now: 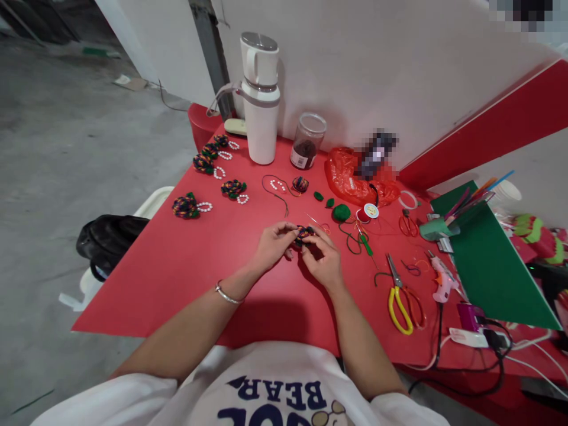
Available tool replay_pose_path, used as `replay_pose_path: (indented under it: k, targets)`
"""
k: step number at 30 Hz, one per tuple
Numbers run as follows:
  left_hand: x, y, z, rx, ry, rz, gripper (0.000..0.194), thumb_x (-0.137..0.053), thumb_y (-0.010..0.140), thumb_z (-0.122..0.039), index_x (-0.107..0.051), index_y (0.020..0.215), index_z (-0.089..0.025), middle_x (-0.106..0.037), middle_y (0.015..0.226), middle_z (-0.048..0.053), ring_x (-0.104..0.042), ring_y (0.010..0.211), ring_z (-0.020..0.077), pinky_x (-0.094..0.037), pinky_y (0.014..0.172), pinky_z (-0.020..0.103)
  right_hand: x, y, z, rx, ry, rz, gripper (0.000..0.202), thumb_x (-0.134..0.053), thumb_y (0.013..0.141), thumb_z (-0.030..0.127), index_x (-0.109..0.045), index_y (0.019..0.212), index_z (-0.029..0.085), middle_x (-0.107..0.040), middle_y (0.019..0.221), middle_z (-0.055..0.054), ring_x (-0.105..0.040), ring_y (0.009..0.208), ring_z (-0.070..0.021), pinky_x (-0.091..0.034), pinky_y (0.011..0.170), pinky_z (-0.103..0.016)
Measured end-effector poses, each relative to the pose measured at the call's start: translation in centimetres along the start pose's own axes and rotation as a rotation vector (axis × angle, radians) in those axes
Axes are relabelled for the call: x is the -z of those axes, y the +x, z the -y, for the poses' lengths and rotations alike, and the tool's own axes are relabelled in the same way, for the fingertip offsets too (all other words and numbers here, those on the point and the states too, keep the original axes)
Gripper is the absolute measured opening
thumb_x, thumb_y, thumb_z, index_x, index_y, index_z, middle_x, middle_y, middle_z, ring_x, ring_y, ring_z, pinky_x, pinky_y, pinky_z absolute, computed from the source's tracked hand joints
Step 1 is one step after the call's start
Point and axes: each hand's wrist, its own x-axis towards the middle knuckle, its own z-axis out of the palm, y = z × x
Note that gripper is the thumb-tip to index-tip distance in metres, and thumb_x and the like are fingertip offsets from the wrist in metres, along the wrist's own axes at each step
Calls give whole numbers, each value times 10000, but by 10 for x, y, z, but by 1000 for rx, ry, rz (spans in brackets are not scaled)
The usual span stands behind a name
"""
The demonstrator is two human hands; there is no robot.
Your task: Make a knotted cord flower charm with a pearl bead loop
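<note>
Both hands meet over the red table. My left hand, fingers closed, pinches the left side of a dark multicoloured yarn piece. On the right side of the same piece, my right hand grips with thumb and fingers. Just beyond lie a needle with orange thread, a ball of multicoloured yarn, white beads, green leaf pieces and a green yarn ball. Several yarn flowers with bead loops rest at the table's left.
A white tumbler and a clear jar stand at the back, beside a red plastic bag. To the right are a green-handled hook, yellow-handled scissors, a pink glue gun and cables.
</note>
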Motion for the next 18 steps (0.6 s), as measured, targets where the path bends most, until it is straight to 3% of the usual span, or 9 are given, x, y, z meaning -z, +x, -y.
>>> replay_pose_path:
  k: [7, 13, 18]
  targets:
    - [4, 1, 3, -12, 3, 64, 403, -783, 754, -391, -658, 1040, -136, -691, 690, 12, -591, 430, 99, -500, 399, 214, -1, 0, 0, 4, 42, 7, 179, -623, 867, 239, -758, 984, 247, -672, 1315, -109, -644, 1222, -246, -520, 1044, -429]
    - [2, 0, 0, 13, 20, 71, 379, -774, 725, -277, -663, 1062, -144, -637, 630, -39, -503, 392, 59, -498, 405, 199, -2, 0, -6, -142, 69, -46, 126, -630, 888, 315, -717, 906, 226, -719, 1204, -100, -712, 966, -216, -585, 814, -353]
    - [-1, -3, -2, -3, 67, 84, 347, -718, 734, -229, -682, 1067, -139, -611, 616, -43, -512, 445, 71, -515, 420, 197, -4, 1, -11, -150, 50, -84, 143, -688, 856, 342, -707, 924, 217, -725, 1187, -111, -704, 1039, -226, -581, 863, -356]
